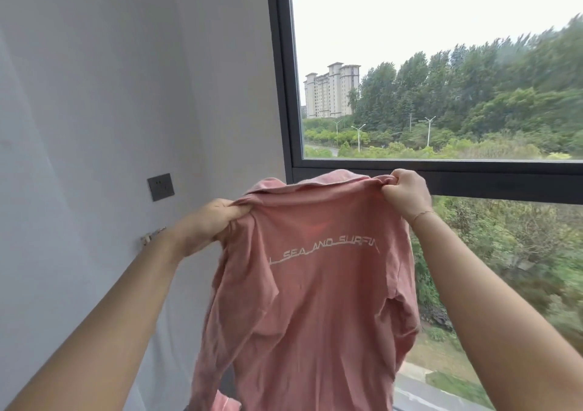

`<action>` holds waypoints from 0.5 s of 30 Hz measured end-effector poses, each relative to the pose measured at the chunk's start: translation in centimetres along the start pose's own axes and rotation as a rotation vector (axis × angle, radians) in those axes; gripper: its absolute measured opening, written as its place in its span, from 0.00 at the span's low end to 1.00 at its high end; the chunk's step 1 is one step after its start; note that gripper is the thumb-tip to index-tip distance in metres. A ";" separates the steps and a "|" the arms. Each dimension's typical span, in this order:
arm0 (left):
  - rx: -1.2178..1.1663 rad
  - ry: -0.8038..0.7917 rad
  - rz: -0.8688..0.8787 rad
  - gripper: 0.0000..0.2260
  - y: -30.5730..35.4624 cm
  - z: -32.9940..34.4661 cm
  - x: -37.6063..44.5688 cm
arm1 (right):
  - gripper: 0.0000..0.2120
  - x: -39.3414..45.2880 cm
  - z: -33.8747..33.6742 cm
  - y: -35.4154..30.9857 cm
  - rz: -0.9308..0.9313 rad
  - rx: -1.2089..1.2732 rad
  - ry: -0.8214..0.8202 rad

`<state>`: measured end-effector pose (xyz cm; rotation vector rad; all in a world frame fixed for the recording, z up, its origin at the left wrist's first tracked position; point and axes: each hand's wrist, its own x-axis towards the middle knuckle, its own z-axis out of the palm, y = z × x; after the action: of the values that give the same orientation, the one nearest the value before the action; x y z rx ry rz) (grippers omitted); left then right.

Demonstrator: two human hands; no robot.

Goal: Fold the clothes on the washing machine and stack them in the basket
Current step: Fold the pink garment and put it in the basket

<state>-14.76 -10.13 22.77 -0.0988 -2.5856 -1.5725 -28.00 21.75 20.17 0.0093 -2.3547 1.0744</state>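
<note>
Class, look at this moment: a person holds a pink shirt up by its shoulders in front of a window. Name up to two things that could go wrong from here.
1. The pink cotton shirt with white lettering hangs only from pinches by the left hand and right hand; either grip could slip.
2. Its sleeves hang bunched beside the body, so a fold might trap creases.

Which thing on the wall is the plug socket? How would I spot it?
Start at the big window and move left onto the plain white wall. Just above the left hand gripping the pink shirt sits the socket: a small dark grey square, the only dark patch on the wall.
</note>
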 end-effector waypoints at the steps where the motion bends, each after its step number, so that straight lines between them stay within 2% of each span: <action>1: -0.127 -0.077 0.012 0.12 0.5 1.0 -0.5 | 0.07 0.0 0.2 0.3 0.022 -0.014 0.093; 4: -0.362 -0.239 0.058 0.11 1.9 4.3 -1.7 | 0.07 0.6 0.0 2.0 0.119 -0.013 0.249; 6: -0.438 -0.277 0.098 0.14 2.4 6.2 -1.5 | 0.09 1.6 -0.6 3.0 0.191 0.075 0.304; 9: -0.530 -0.199 0.176 0.14 2.1 8.0 -0.4 | 0.10 2.8 -1.3 3.2 0.217 0.238 0.383; 11: -0.612 -0.120 0.161 0.15 1.0 8.3 0.4 | 0.10 3.7 -0.9 2.5 0.208 0.300 0.390; 15: -0.711 0.009 0.103 0.19 -2.6 7.9 0.5 | 0.08 5.2 3.1 0.0 0.156 0.326 0.296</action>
<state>-16.07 -4.32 16.94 -0.2734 -1.8508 -2.3427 -33.90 20.70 21.05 -0.2022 -1.9232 1.4200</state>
